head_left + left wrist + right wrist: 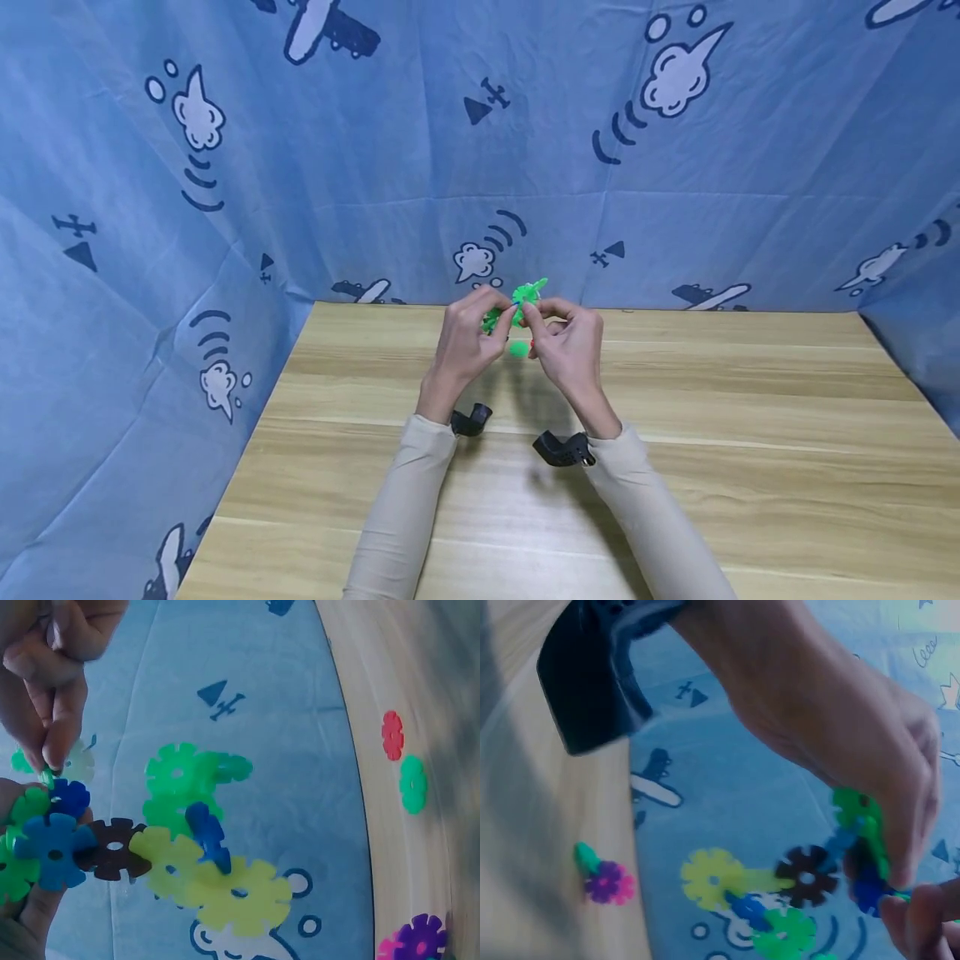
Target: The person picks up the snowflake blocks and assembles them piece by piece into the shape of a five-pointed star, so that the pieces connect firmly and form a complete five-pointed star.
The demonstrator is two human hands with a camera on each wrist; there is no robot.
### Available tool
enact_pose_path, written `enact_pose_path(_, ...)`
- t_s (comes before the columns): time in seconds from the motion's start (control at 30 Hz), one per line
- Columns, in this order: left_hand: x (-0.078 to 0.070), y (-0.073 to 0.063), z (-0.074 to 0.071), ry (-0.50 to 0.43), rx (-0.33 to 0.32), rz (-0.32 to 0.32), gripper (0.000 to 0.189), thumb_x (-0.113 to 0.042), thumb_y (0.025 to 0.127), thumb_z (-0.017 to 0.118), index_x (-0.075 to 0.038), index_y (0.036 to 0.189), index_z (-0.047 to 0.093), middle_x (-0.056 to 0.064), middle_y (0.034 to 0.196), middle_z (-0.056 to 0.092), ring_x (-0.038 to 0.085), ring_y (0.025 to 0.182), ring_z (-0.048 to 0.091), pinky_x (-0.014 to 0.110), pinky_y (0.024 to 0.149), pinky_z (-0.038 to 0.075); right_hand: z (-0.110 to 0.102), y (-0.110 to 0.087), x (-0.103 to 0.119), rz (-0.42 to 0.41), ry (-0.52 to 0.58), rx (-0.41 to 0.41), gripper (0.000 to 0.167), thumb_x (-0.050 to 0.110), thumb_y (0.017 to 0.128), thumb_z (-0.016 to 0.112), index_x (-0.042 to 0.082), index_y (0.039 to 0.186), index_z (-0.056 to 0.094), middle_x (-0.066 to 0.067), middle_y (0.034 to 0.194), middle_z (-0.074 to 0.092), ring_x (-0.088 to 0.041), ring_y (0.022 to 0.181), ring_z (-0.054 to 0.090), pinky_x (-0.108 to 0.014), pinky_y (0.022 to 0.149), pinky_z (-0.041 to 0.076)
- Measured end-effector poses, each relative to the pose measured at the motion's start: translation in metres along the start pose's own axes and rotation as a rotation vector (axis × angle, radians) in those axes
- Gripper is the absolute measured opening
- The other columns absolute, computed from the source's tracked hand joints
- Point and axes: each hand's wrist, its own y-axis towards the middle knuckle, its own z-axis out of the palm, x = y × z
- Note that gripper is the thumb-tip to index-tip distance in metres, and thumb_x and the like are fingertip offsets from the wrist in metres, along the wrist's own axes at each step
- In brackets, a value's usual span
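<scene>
In the head view my left hand (468,329) and right hand (570,342) meet above the far part of the table, fingertips close together at green snowflake discs (525,293). The left wrist view shows a linked chain of notched plastic discs in my left hand: green, blue (55,851), brown (115,847), yellow (238,896) and another green disc (176,772), with dark blue ones set crosswise. My right hand (56,682) pinches a small green disc (46,777) beside a dark blue disc (71,798); its fingertips partly hide it.
Loose discs lie on the wooden table (750,400): a red one (392,735), a green one (413,784), and a purple one (421,937) with pink. A blue patterned curtain (420,150) rises behind the table. Black wrist mounts (562,450) sit below the wrists.
</scene>
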Motion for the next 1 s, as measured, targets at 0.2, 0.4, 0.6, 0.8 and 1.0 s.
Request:
enact_pose_path(0.2, 0.001, 0.001, -0.002, -0.026, -0.013, -0.038, 0.007, -0.004, 0.095, 0.074, -0.003, 0.088, 0.074, 0.008, 0.084, 0.073, 0.017, 0.074, 0.067, 0.025, 0.066, 0.055, 0.0, -0.001, 0.002, -0.002, -0.032, 0.007, 0.025, 0.025, 0.098, 0.075, 0.001, 0.095, 0.081, -0.02, 0.082, 0.078, -0.013, 0.038, 0.061, -0.024, 0.036, 0.044)
enact_pose_path(0.4, 0.003, 0.003, -0.005, -0.096, 0.011, -0.108, 0.006, -0.007, 0.095, 0.074, -0.003, 0.091, 0.076, 0.009, 0.088, 0.076, 0.018, 0.081, 0.072, 0.027, 0.077, 0.061, -0.012, 0.004, 0.007, -0.018, -0.083, 0.049, 0.026, 0.033, 0.095, 0.078, 0.008, 0.097, 0.083, -0.015, 0.082, 0.079, -0.02, 0.04, 0.061, -0.028, 0.041, 0.05)
enact_pose_path(0.6, 0.005, 0.001, -0.009, -0.151, -0.003, -0.179, 0.008, -0.01, 0.096, 0.075, -0.002, 0.094, 0.077, 0.011, 0.092, 0.078, 0.021, 0.084, 0.075, 0.029, 0.082, 0.063, -0.031, 0.01, 0.009, -0.033, -0.141, 0.021, 0.03, 0.04, 0.094, 0.078, 0.011, 0.095, 0.081, -0.011, 0.085, 0.077, -0.012, 0.037, 0.05, -0.027, 0.039, 0.043)
enact_pose_path(0.8, 0.008, 0.0, -0.014, -0.289, 0.015, -0.27, 0.009, -0.012, 0.096, 0.076, -0.003, 0.097, 0.079, 0.011, 0.094, 0.078, 0.021, 0.085, 0.076, 0.028, 0.085, 0.064, -0.054, 0.018, 0.011, -0.072, -0.252, 0.171, 0.025, 0.037, 0.094, 0.079, 0.019, 0.112, 0.08, 0.0, 0.095, 0.071, -0.015, 0.045, 0.044, -0.027, 0.042, 0.034)
enact_pose_path(1.0, 0.006, 0.0, -0.016, -0.369, 0.077, -0.313, 0.01, -0.013, 0.097, 0.074, -0.004, 0.096, 0.078, 0.011, 0.095, 0.078, 0.018, 0.083, 0.073, 0.03, 0.086, 0.063, -0.062, 0.022, 0.011, -0.068, -0.326, 0.388, 0.041, 0.037, 0.09, 0.084, 0.022, 0.127, 0.074, 0.002, 0.103, 0.07, -0.019, 0.055, 0.05, -0.028, 0.049, 0.041)
